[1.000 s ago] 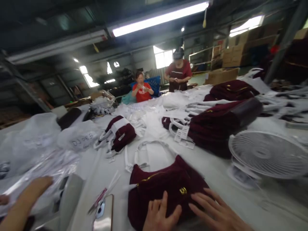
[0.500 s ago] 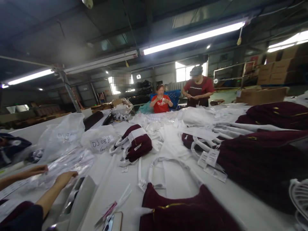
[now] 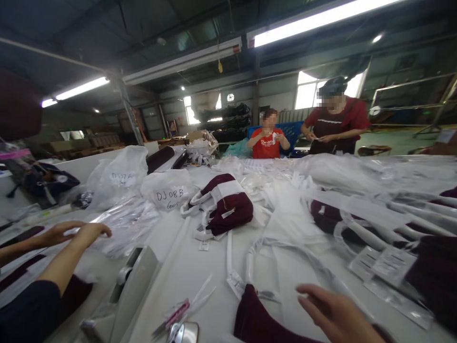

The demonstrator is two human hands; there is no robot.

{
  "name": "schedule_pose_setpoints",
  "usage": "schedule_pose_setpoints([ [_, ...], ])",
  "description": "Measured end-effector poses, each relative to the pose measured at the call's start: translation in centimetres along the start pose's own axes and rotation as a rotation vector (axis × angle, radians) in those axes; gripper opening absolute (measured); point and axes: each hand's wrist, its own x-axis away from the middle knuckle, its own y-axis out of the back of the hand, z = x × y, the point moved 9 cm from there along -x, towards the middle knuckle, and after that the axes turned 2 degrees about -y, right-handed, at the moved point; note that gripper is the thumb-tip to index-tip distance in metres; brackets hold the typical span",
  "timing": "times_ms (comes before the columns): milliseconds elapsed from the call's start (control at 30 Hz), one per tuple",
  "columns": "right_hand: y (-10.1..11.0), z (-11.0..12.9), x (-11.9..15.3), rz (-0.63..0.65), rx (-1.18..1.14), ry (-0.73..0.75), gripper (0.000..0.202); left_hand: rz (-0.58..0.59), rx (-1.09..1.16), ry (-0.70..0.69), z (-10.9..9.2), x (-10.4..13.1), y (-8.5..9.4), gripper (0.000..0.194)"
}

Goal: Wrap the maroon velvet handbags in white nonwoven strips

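Right fingers (image 3: pixel 317 291) near the bag (image 3: pixel 262 321) — dark maroon, handle (image 3: pixel 250 259) wrapped white.

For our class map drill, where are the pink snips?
In the head view, the pink snips lie at the bottom, left of centre, by the phone.

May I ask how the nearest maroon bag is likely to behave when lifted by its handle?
The maroon bag will probably sag, as its top edge dips in a soft curve. Its white-wrapped handle seems springy, holding an arch, and might slip when gripped, looking smooth.
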Motion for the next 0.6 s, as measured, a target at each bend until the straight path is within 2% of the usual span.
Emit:
schedule_pose_setpoints([
  [33,-1.9,1.7,-3.2,0.054,-0.039,-0.066,0.037,0.042,-0.002,-0.070,-0.6,0.1,-1.5,0.032],
  [67,-3.8,3.4,-6.4,0.084,-0.065,-0.115,0.035,0.089,-0.004,-0.146,-1.9,0.3,-3.2,0.031],
  [133,-7.7,5.8,-12.0,0.103,-0.093,-0.206,0.032,0.184,-0.014,-0.291,-5.8,0.9,-6.8,0.034],
  [200,-11.3,7.2,-16.1,0.100,-0.115,-0.255,0.036,0.234,-0.032,-0.391,-9.3,1.7,-9.7,0.027],
  [267,-14.3,7.4,-18.5,0.123,-0.165,-0.309,0.038,0.243,-0.046,-0.447,-11.2,2.4,-11.5,0.031],
  [367,-17.0,6.5,-19.2,0.249,-0.334,-0.432,0.021,0.245,-0.047,-0.466,-11.0,3.4,-12.6,0.053],
  [467,-17.2,6.5,-17.4,0.440,-0.558,-0.520,0.009,0.264,-0.053,-0.467,-8.7,3.9,-12.7,0.055],
  [600,-16.3,9.1,-12.4,0.704,-0.965,-0.568,0.030,0.326,-0.125,-0.477,-5.7,3.8,-13.0,0.050],
])
